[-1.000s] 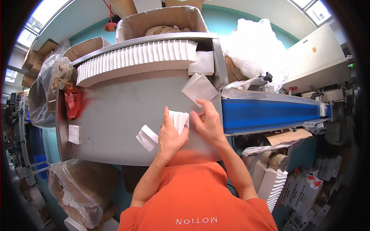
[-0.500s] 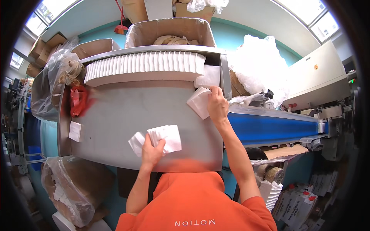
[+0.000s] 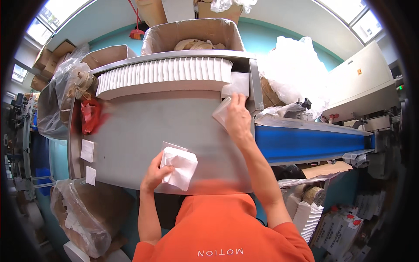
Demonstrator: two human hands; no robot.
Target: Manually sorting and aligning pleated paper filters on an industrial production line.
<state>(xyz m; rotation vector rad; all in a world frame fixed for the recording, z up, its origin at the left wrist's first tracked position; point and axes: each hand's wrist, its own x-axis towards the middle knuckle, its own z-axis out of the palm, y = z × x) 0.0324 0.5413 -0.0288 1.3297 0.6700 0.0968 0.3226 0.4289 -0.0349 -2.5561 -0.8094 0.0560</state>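
My left hand (image 3: 156, 174) is closed on a small stack of folded white paper napkins (image 3: 180, 168) above the near middle of the grey table, thumb on top. A thin flat edge sticks out behind the stack. My right hand (image 3: 238, 118) is at the table's right side, fingers bent down and close together. Beside its fingers lies a translucent, bag-like sheet (image 3: 222, 112), partly covered by the hand. What the fingertips pinch, if anything, is hidden. Just beyond them is a white flat stack (image 3: 237, 83) in the far right corner.
A long row of folded white napkins (image 3: 163, 76) lines the table's far edge. On the left are a red plastic bag (image 3: 90, 115) and two small white pieces, one a square packet (image 3: 87, 150). A blue conveyor belt (image 3: 310, 144) adjoins on the right; a large carton (image 3: 192, 32) stands behind.
My left hand has moved left and its loose napkins now form a neater stack. My right hand has shifted down slightly and left the fanned white sheets. A second white piece appears at the left edge.
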